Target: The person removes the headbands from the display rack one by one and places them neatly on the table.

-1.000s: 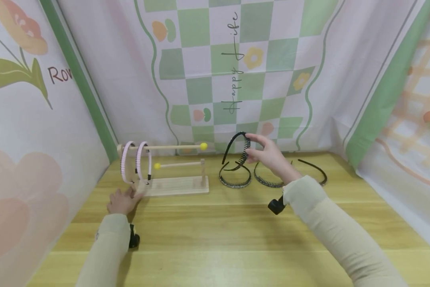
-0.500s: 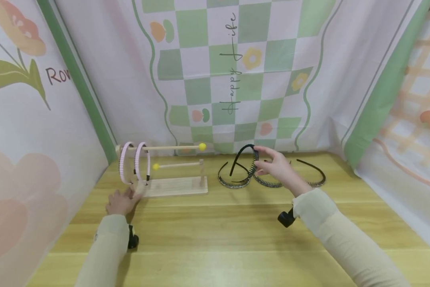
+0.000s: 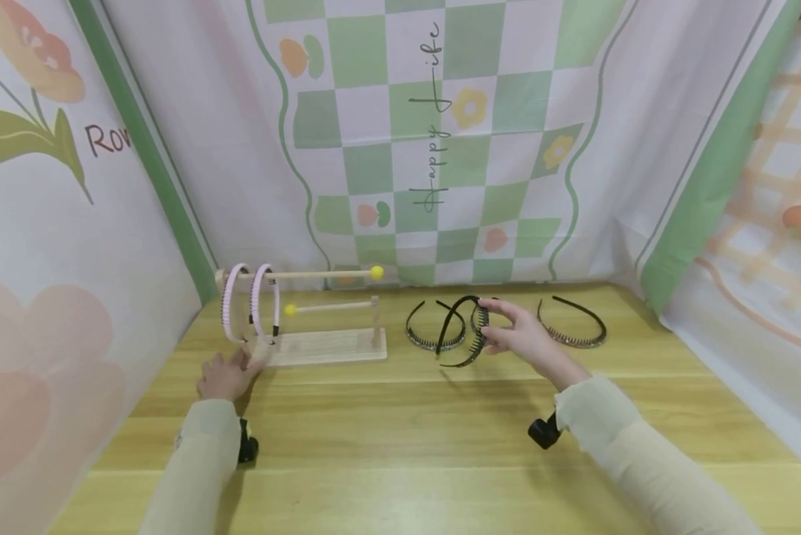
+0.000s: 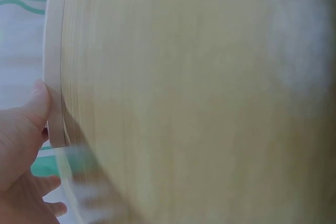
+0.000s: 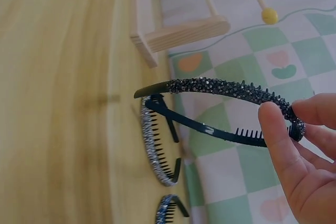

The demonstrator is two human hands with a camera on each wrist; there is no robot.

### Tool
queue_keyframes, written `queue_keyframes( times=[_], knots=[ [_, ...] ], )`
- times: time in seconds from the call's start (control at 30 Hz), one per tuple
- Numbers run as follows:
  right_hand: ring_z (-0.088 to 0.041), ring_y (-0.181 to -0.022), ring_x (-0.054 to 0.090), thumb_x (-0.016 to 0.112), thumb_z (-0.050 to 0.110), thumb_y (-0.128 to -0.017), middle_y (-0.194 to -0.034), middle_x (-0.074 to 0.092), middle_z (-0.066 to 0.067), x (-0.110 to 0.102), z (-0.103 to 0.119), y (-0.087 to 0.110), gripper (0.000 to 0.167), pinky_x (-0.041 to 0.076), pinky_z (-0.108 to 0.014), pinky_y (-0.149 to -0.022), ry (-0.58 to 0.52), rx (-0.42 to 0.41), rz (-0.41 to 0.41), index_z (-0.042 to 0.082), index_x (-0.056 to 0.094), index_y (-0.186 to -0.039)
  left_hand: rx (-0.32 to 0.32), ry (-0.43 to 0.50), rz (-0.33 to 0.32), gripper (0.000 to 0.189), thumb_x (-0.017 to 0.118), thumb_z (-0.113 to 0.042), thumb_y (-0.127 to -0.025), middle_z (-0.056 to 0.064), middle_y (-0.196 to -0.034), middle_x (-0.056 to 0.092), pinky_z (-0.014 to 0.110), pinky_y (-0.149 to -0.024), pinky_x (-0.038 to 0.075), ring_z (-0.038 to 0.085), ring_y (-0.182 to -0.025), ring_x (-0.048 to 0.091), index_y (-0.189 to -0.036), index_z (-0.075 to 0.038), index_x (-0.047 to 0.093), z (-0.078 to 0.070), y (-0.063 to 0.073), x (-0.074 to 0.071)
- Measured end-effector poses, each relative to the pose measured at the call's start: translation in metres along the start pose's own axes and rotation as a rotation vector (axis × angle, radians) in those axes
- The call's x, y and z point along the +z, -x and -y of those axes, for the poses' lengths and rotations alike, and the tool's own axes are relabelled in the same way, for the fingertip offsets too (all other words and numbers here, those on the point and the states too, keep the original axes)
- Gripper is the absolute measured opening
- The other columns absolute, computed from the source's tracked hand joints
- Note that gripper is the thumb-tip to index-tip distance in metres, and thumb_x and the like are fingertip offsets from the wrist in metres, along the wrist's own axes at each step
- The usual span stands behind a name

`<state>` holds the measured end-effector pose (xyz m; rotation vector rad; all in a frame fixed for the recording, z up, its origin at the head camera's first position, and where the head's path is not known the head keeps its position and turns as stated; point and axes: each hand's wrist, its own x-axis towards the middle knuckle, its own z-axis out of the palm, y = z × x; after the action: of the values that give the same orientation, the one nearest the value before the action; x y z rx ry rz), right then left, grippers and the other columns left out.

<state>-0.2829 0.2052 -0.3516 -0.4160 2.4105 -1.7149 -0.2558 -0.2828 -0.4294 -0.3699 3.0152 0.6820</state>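
My right hand (image 3: 524,338) pinches a black toothed headband (image 3: 479,345) at its side, thumb against fingers, and holds it upright, tilted above the table. In the right wrist view, the held headband (image 5: 226,86) shows dark glitter along its band. A similar headband (image 3: 434,345) lies just left of it, another partly hidden behind it, and a third headband (image 3: 577,342) to the right. My left hand (image 3: 226,377) grips the left end of a wooden stand (image 3: 330,348). In the left wrist view the thumb lies against the board's edge (image 4: 54,77). Two pink headbands (image 3: 261,305) hang on the stand's upper rod.
The upper rod (image 3: 320,276) ends in a yellow ball (image 3: 377,273). A lower rod (image 3: 333,306) points left from a short post, with a yellow ball (image 3: 290,310) at its tip. Patterned curtains (image 3: 367,171) close off the back and sides of the wooden table (image 3: 387,446).
My right hand has moved down and to the right with the black headband, from above the left headband to lower over the table. My left hand stays on the stand.
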Motion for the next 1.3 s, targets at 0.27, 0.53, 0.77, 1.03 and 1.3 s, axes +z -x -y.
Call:
queue_keyframes(
  times=[0.27,0.53,0.77,1.03,1.3],
  knots=[
    [-0.031,-0.088,0.06,0.055,0.001,-0.09,-0.144,0.02,-0.026,-0.002,-0.012,0.01,0.06,0.053,-0.037,-0.072,0.041,-0.003,0.02,0.004,0.028,-0.143,-0.002,0.012,0.002,0.074,0.043,-0.058,-0.09,0.037,-0.133,0.021,0.069,-0.087,0.025,0.056,-0.116,0.021,-0.142,-0.007,0.03,0.0,-0.001,0.0],
    [-0.035,-0.08,0.061,0.055,-0.006,-0.086,-0.132,0.024,-0.035,-0.006,-0.02,0.019,0.061,0.054,-0.037,-0.068,0.029,0.008,0.039,-0.002,0.029,-0.141,-0.011,0.004,0.01,0.075,0.042,-0.059,-0.089,0.037,-0.132,0.021,0.069,-0.088,0.024,0.056,-0.116,0.02,-0.142,-0.007,0.029,0.0,-0.002,0.0],
    [-0.036,-0.076,0.063,0.062,-0.001,-0.083,-0.095,0.045,-0.023,-0.01,-0.027,0.024,0.055,0.053,-0.044,-0.068,0.092,0.013,0.058,-0.002,0.04,-0.133,-0.018,0.009,0.02,0.075,0.041,-0.058,-0.09,0.037,-0.133,0.019,0.069,-0.089,0.023,0.057,-0.117,0.018,-0.143,-0.008,0.026,-0.001,-0.001,-0.001],
    [-0.035,-0.069,0.062,0.068,0.012,-0.083,-0.081,0.058,-0.023,-0.015,-0.03,0.03,0.039,0.053,-0.047,-0.065,0.136,0.053,0.101,-0.004,0.05,-0.114,-0.01,0.012,0.022,0.074,0.04,-0.058,-0.09,0.038,-0.135,0.016,0.07,-0.09,0.021,0.057,-0.118,0.017,-0.143,-0.009,0.026,-0.001,-0.001,-0.001],
    [-0.037,-0.069,0.061,0.062,0.02,-0.088,-0.079,0.062,-0.024,-0.013,-0.037,0.034,0.028,0.052,-0.048,-0.061,0.149,0.066,0.206,-0.001,0.051,-0.104,-0.004,0.003,0.017,0.071,0.041,-0.055,-0.091,0.038,-0.135,0.016,0.069,-0.089,0.023,0.057,-0.118,0.018,-0.143,-0.008,0.028,-0.003,0.001,-0.003]
  ],
)
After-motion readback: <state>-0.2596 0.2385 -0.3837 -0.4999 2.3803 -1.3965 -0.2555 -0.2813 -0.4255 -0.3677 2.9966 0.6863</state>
